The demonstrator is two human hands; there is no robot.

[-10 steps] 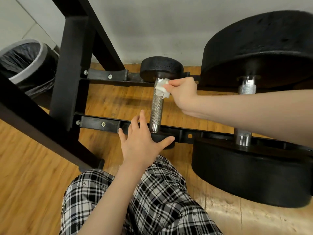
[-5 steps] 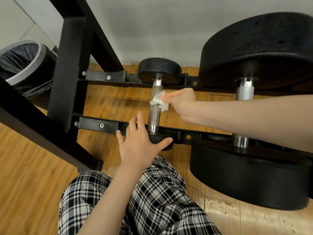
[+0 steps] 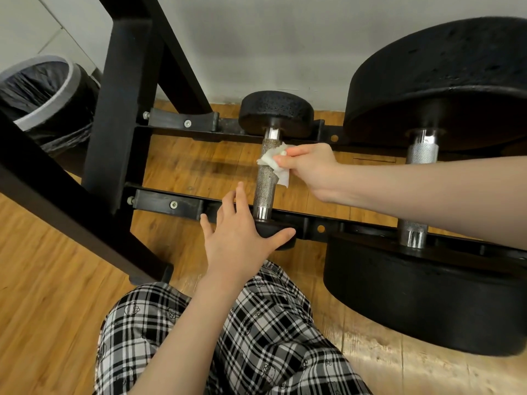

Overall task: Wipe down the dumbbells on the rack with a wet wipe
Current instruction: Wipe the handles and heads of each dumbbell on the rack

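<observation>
**Wiping the small dumbbell's grip**

Wooden floor (image 3: pixel 57 280) runs under a black rack (image 3: pixel 159 129) set against a pale wall, with a lined bin (image 3: pixel 42 92) off to the left. Two dumbbells lie across the rack's rails: a small dumbbell (image 3: pixel 266 178) in the middle and a much larger big dumbbell (image 3: pixel 419 178) just to its right.

The step in hand looks like the rubbing of the small dumbbell's knurled grip. The right hand (image 3: pixel 310 166) pinches the wipe (image 3: pixel 273 163) between curled fingers and thumb and presses it against the upper half of the grip, on its right side; part of the wipe hangs loose below the fingers. The left hand (image 3: pixel 242 238) lies flat, fingers spread and straight, on the near head of the same dumbbell, apparently steadying it.

Next, I judge, the wipe has to travel down the lower half of the grip toward the near collar, and round its far side, which calls for firm pressure on the rough knurling while the left hand stops the bar rolling. Both heads and the big dumbbell probably remain.
</observation>
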